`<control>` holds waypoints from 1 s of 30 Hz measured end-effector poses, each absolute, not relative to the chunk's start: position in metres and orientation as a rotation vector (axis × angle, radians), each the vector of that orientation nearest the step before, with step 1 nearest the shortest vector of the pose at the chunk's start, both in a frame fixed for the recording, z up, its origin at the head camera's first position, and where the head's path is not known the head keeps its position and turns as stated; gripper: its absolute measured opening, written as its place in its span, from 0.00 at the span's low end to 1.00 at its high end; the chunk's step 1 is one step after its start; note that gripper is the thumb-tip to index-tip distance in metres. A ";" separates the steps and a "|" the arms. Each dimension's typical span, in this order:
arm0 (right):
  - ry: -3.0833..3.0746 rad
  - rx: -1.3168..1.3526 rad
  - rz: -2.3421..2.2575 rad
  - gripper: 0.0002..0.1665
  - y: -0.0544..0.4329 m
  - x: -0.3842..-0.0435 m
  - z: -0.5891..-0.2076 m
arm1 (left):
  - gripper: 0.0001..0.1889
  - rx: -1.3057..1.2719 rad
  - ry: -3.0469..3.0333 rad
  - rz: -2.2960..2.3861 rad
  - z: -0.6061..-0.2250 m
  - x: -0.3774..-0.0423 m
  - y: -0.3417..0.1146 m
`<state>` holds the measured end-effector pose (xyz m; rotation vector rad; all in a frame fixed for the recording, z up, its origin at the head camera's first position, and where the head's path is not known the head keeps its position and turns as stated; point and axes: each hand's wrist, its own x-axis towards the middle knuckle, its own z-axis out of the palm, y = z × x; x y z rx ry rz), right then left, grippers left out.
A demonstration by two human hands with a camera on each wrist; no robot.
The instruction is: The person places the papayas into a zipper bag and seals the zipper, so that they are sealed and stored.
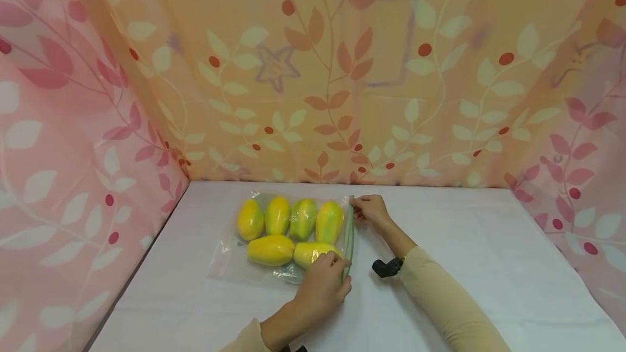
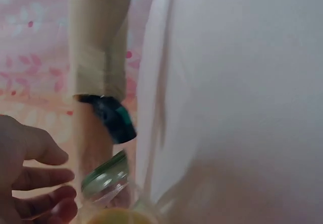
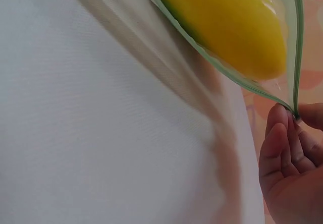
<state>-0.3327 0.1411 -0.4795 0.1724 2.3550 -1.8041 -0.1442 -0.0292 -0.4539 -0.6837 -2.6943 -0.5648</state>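
Observation:
A transparent zip bag lies flat on the table with several yellow-green, papaya-like fruits inside. Its green zip edge faces right. My right hand pinches the far corner of that edge between thumb and fingers. In the right wrist view, the two green strips part from the pinched corner, so the mouth gapes beside a yellow fruit. Over the near end of the mouth is my left hand. The left wrist view shows its fingers loosely bent and apart from the bag's green corner.
A white cloth covers the table. Floral curtains hang behind it and along both sides. A black wrist camera sits on the right wrist, close above the tabletop.

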 end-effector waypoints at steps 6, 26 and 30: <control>2.304 0.177 -1.815 0.20 0.144 -0.334 -0.480 | 0.07 -0.599 -2.773 -1.041 -0.433 -0.182 -0.045; 2.265 0.155 -1.838 0.17 0.144 -0.335 -0.482 | 0.12 -0.323 -2.827 -1.832 -0.416 -0.323 -0.072; 2.258 0.122 -1.847 0.17 0.144 -0.336 -0.483 | 0.13 -0.300 -2.854 -1.846 -0.422 -0.344 -0.074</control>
